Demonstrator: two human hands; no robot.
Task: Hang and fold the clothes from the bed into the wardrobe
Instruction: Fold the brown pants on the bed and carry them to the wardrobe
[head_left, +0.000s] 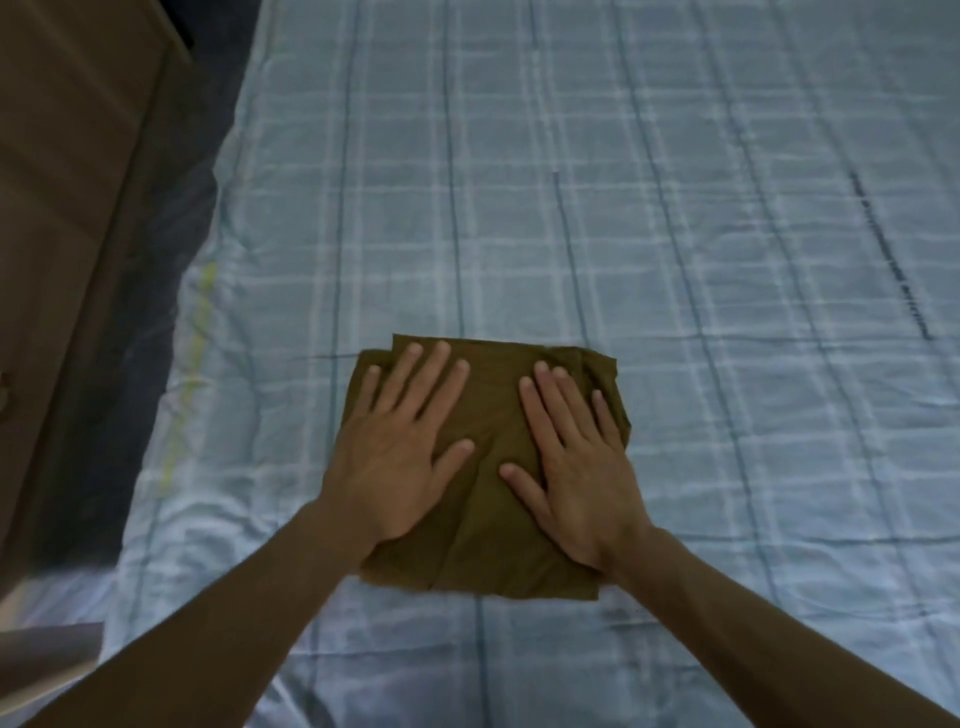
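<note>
An olive-brown garment (491, 415), folded into a small square, lies on the bed (675, 208) close to its near edge. My left hand (400, 441) rests flat on the garment's left half, fingers spread. My right hand (576, 457) lies flat on the right half, fingers together and pointing away from me. Both palms press down on the cloth without gripping it. The wardrobe's interior is not in view.
The bed carries a light blue checked sheet with dark stripes. A brown wooden furniture panel (67, 208) stands along the left, with a dark gap (171, 260) between it and the mattress edge.
</note>
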